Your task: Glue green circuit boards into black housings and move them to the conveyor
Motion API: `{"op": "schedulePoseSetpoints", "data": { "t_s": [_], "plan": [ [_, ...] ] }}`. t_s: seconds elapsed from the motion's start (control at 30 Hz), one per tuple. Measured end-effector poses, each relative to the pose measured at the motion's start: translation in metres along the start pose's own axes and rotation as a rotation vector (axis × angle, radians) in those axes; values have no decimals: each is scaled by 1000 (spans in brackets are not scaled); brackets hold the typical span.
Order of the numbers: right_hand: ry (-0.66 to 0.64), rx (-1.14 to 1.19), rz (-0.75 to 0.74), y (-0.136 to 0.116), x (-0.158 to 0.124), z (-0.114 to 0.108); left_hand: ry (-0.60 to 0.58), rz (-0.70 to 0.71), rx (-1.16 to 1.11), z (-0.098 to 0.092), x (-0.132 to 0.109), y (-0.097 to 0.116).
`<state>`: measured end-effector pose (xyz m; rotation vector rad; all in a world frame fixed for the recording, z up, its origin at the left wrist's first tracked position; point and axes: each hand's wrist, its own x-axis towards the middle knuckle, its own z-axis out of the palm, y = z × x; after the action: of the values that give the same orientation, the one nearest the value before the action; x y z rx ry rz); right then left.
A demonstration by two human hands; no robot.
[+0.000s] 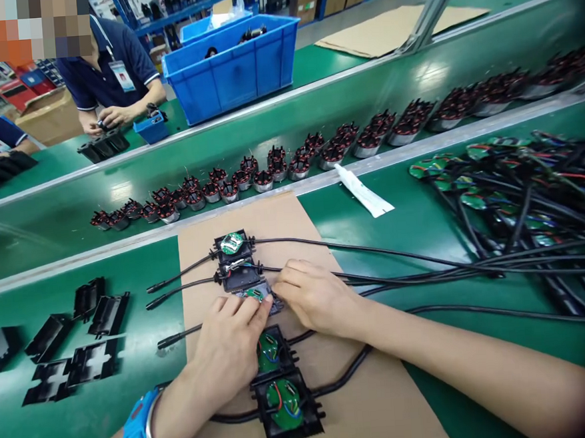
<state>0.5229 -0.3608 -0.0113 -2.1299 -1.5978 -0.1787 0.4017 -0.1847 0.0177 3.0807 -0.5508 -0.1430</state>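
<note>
**Both hands meet on one small open housing at the middle of the cardboard sheet**

The housing [258, 296], with a green circuit board in it, lies mid-sheet on the cardboard sheet [293, 222], third in a line of like housings running from the sheet's far end [231, 244] to its near end [285, 406]. Its cables trail off across the sheet's left and right edges. The left hand [231, 347] comes from the near-left, thumb and forefinger closed on it. The right hand [315, 297] lies just right of it, fingers curled to its edge, and whether it pinches is hidden. Both hands touch the housing. Beyond the sheet's far end, a blue crate [234, 69] holds dark parts.
</note>
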Motion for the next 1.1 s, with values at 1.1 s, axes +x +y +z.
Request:
{"op": "schedulePoseSetpoints", "data": {
  "t_s": [1.1],
  "plan": [
    [-371, -148, 165, -6, 71, -33, 272, -219, -105, -9, 8, -72]
  ]
}}
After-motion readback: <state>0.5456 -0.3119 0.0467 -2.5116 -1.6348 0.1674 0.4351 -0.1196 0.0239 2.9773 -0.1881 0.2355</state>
